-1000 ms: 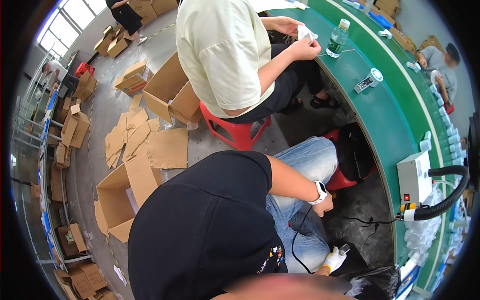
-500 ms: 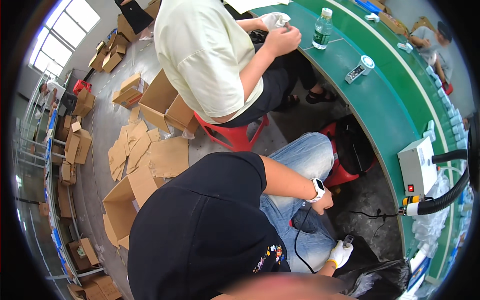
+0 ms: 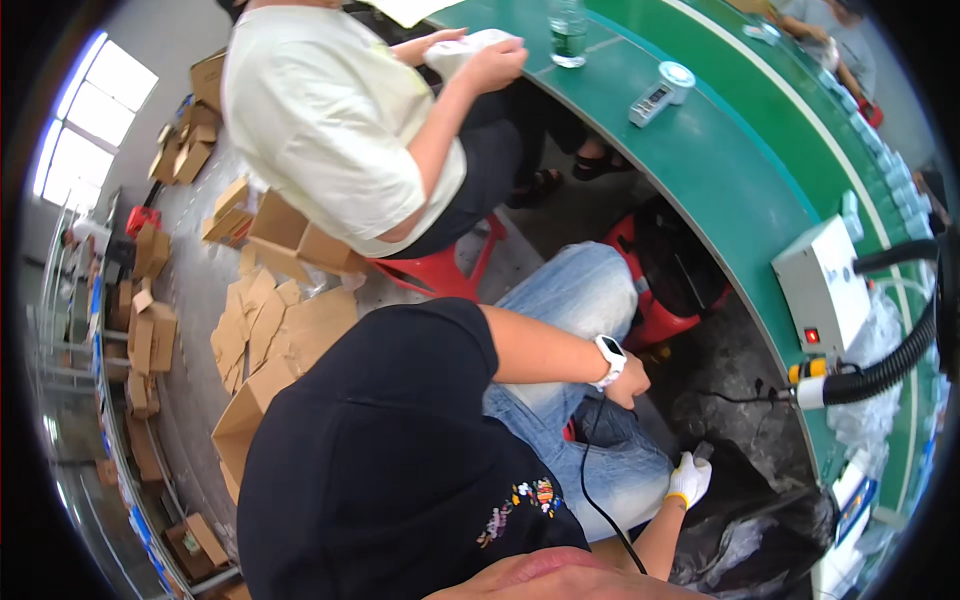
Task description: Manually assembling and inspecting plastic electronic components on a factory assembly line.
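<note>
My left hand (image 3: 627, 383), bare and with a white watch (image 3: 609, 361) at its wrist, hangs beside my jeans-covered leg. Its fingers are curled closed; what they hold, if anything, is hidden. Over at my right knee, my right hand (image 3: 690, 479) wears a white glove and is closed around a small, clear greyish plastic piece (image 3: 704, 451). Just beyond and below that hand lies a black plastic bag (image 3: 720, 535) with clear wrapping in it. A black cable (image 3: 590, 490) runs down across my lap, close to my left wrist.
A curved green worktable (image 3: 700, 160) bears a grey-white device (image 3: 661, 94), a water bottle (image 3: 568, 35) and a white box with a red switch (image 3: 825, 285). A black hose (image 3: 890, 385) arches at right. Another person (image 3: 330, 120) sits at left; cardboard boxes (image 3: 285, 235) stand behind.
The whole view has shifted, so the table and the seated person appear farther left. My gloved right hand has moved slightly up, still holding the clear piece. My left hand remains beside my leg.
</note>
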Demonstrator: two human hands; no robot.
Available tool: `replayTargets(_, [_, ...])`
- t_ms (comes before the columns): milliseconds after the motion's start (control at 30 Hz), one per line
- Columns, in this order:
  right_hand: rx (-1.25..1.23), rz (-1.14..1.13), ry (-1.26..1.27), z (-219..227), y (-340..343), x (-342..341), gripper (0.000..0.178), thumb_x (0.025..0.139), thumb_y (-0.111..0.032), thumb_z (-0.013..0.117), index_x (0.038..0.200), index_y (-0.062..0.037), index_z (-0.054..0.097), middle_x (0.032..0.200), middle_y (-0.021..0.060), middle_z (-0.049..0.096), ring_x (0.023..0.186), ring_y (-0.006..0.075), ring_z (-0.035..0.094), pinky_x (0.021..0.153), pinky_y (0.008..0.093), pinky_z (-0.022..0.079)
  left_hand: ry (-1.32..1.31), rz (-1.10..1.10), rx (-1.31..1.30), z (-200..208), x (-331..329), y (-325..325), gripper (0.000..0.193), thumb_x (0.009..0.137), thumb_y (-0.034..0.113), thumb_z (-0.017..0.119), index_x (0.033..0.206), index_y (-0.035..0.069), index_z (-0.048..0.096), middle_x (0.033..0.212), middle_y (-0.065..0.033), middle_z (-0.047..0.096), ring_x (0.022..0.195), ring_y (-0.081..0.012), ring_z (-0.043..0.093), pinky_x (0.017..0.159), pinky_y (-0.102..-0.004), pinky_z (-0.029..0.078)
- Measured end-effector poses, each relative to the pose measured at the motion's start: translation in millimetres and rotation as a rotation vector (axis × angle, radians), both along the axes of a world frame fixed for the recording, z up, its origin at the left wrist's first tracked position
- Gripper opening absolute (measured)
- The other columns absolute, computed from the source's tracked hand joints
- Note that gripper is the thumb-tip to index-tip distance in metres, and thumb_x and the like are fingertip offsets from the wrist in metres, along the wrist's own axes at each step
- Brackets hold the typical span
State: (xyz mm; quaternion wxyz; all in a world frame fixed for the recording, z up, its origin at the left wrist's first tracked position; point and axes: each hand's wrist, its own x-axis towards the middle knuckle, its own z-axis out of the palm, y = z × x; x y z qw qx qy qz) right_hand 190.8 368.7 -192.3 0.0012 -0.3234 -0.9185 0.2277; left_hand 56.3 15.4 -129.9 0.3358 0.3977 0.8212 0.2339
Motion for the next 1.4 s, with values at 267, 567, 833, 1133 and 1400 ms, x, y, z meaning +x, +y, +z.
replayTargets(267, [0.039,-0.042,-0.048,26.2,-22.8,-9.4,0.041,0.082,-0.038,0.077,0.101,-0.0016,0.071,0.099,0.0211,0.074,0.094,0.0382,0.07,0.089,0.0438,0.054,0.041,0.056,0.083,20.3,10.8,-24.7,0.038,0.09,0.041,0.07,0.112,0.01,0.069,0.096,-0.0181,0.075,0.095,-0.0401,0.072,0.08,-0.0526,0.055])
replayTargets(567, [-0.207,-0.398,0.491,26.4,-26.4,23.5,0.036,0.084,-0.029,0.082,0.107,-0.0055,0.069,0.094,0.01,0.074,0.085,0.0212,0.07,0.083,0.0378,0.055,0.479,0.514,0.865,105.0,-21.1,-39.8,0.017,0.086,0.012,0.074,0.101,0.004,0.071,0.093,-0.0131,0.071,0.087,-0.0305,0.07,0.076,-0.0393,0.056])
replayTargets(833, [-0.351,-0.129,0.366,86.6,-113.8,58.7,0.044,0.086,-0.014,0.084,0.124,-0.004,0.064,0.106,0.0098,0.072,0.094,0.0196,0.068,0.089,0.0342,0.056,1.267,1.283,0.26,178.7,-248.9,-159.0,0.049,0.09,0.045,0.071,0.119,0.006,0.067,0.126,-0.02,0.066,0.132,-0.0408,0.051,0.108,-0.0555,0.042])
replayTargets(1133, [-1.121,0.291,0.611,137.0,-203.1,-33.4,0.062,0.084,0.013,0.073,0.141,-0.0052,0.055,0.129,0.0083,0.059,0.117,0.0197,0.061,0.09,0.0339,0.057,0.707,1.051,0.457,138.9,-194.2,-173.0,0.04,0.099,0.039,0.069,0.117,0.004,0.069,0.104,-0.0127,0.076,0.089,-0.0259,0.074,0.082,-0.0415,0.056])
replayTargets(1400, [-1.304,0.295,0.574,134.0,-203.5,-60.6,0.059,0.088,0.0,0.078,0.142,-0.0041,0.055,0.119,0.0068,0.068,0.105,0.0166,0.066,0.092,0.0324,0.056,-1.058,0.743,0.825,130.7,78.3,-79.7,0.036,0.104,0.023,0.063,0.135,0.008,0.053,0.09,-0.0072,0.066,0.067,-0.0176,0.067,0.06,-0.0341,0.056])
